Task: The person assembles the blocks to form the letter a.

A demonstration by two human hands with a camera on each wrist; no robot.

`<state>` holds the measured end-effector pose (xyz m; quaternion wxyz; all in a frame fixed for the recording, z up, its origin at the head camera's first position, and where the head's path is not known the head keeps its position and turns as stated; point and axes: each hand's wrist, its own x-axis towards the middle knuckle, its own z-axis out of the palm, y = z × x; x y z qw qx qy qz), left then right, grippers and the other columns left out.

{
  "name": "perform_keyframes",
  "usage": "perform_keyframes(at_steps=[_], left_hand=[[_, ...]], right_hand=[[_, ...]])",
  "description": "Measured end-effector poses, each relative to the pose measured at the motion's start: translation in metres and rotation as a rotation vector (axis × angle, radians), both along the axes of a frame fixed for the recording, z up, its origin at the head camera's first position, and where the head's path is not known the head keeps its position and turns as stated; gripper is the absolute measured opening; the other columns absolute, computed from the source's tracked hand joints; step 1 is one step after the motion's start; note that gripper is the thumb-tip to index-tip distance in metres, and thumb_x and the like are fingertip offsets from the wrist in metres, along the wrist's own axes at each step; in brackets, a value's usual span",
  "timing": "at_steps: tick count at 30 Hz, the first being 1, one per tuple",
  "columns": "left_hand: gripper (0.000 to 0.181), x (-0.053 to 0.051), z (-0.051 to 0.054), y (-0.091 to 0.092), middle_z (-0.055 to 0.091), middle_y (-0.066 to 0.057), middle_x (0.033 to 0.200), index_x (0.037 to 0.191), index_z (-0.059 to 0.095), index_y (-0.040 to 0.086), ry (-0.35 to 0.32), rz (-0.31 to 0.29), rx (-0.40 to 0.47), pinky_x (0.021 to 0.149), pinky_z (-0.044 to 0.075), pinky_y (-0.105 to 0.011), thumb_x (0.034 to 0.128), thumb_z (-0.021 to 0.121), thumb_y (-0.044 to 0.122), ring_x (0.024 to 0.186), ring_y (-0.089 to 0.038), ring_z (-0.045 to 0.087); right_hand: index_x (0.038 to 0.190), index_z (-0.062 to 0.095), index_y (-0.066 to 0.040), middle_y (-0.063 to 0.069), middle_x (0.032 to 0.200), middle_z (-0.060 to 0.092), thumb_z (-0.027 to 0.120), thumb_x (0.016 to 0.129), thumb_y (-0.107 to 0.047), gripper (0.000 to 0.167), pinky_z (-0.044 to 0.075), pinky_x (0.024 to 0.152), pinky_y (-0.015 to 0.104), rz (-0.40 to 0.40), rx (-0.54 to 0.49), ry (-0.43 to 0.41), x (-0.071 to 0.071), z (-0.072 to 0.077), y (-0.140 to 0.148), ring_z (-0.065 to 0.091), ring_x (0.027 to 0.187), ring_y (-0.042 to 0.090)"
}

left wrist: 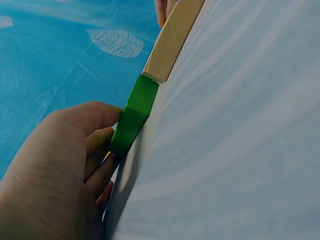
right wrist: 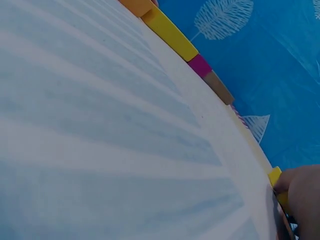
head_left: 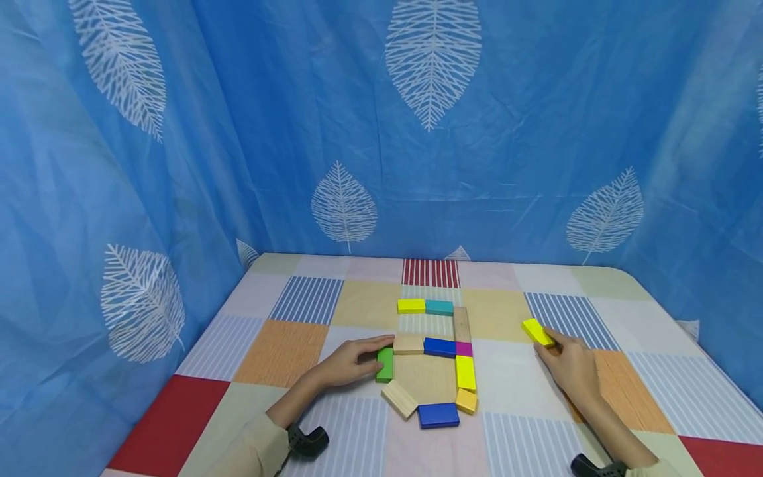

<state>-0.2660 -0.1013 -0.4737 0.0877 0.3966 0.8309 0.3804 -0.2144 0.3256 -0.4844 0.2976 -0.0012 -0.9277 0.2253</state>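
Note:
At the left side of a flat outline of coloured blocks, my left hand (head_left: pixel 348 361) grips a green block (head_left: pixel 385 364) between thumb and fingers. Close up in the left wrist view, the green block (left wrist: pixel 134 115) meets a plain wooden block (left wrist: pixel 172 42) at its end. Off to the right, apart from the outline, my right hand (head_left: pixel 572 368) pinches a yellow block (head_left: pixel 537 332) by its near end. Only part of that yellow block (right wrist: pixel 274 176) shows in the right wrist view, as the hand (right wrist: pixel 305 200) covers the rest.
The outline includes a teal block (head_left: pixel 439 307), blue blocks (head_left: pixel 440 348), a magenta block (head_left: pixel 463 349), an orange block (head_left: pixel 467 401) and several plain wooden ones (head_left: pixel 399 399). A patchwork cloth (head_left: pixel 518 377) covers the table. Blue leaf-print curtains (head_left: pixel 507 132) stand behind and at the sides.

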Motion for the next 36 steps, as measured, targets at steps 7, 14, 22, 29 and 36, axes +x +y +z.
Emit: perform_keyframes(at_steps=[7, 14, 22, 29, 36], left_hand=[[0.052, -0.001, -0.001, 0.000, 0.038, 0.006, 0.143, 0.141, 0.039, 0.016, -0.009, 0.008, -0.004, 0.105, 0.031, -0.033, 0.0925, 0.055, 0.024, 0.130, -0.013, 0.034], [0.052, -0.001, 0.002, -0.001, 0.038, 0.006, 0.143, 0.141, 0.040, 0.014, 0.007, 0.006, 0.007, 0.104, 0.032, -0.034, 0.0923, 0.056, 0.023, 0.130, -0.013, 0.034], [0.051, 0.000, -0.002, 0.000, 0.039, 0.003, 0.143, 0.141, 0.040, 0.013, 0.019, -0.005, 0.003, 0.104, 0.032, -0.034, 0.0929, 0.055, 0.024, 0.130, -0.015, 0.034], [0.052, 0.000, -0.002, -0.001, 0.039, 0.003, 0.143, 0.141, 0.040, 0.013, 0.016, 0.002, 0.004, 0.104, 0.032, -0.034, 0.0925, 0.055, 0.022, 0.130, -0.015, 0.035], [0.051, 0.000, 0.000, 0.001, 0.040, -0.001, 0.142, 0.140, 0.040, 0.010, 0.036, -0.010, 0.009, 0.104, 0.032, -0.036, 0.0929, 0.055, 0.022, 0.130, -0.018, 0.036]], right_hand=[[0.110, 0.066, -0.002, 0.021, 0.100, 0.066, 0.076, 0.072, -0.005, 0.040, 0.055, 0.060, 0.034, 0.197, -0.102, 0.021, 0.014, 0.004, -0.012, 0.064, 0.082, 0.035], [0.111, 0.068, -0.013, 0.001, 0.107, 0.067, 0.078, 0.071, -0.007, 0.042, 0.036, 0.084, 0.004, 0.455, -0.171, -0.102, 0.045, 0.005, -0.023, 0.056, 0.099, -0.002], [0.113, 0.067, -0.015, -0.006, 0.108, 0.066, 0.074, 0.078, -0.016, 0.035, 0.040, 0.085, 0.010, 0.583, -0.218, -0.248, 0.061, 0.003, -0.028, 0.058, 0.100, 0.004], [0.112, 0.068, -0.017, -0.009, 0.104, 0.065, 0.073, 0.079, -0.020, 0.034, 0.044, 0.083, 0.014, 0.620, -0.218, -0.286, 0.061, 0.004, -0.031, 0.058, 0.095, 0.005], [0.112, 0.068, -0.021, -0.012, 0.101, 0.061, 0.074, 0.078, -0.028, 0.035, 0.048, 0.077, 0.019, 0.619, -0.131, -0.284, 0.061, 0.001, -0.030, 0.055, 0.090, 0.004]])
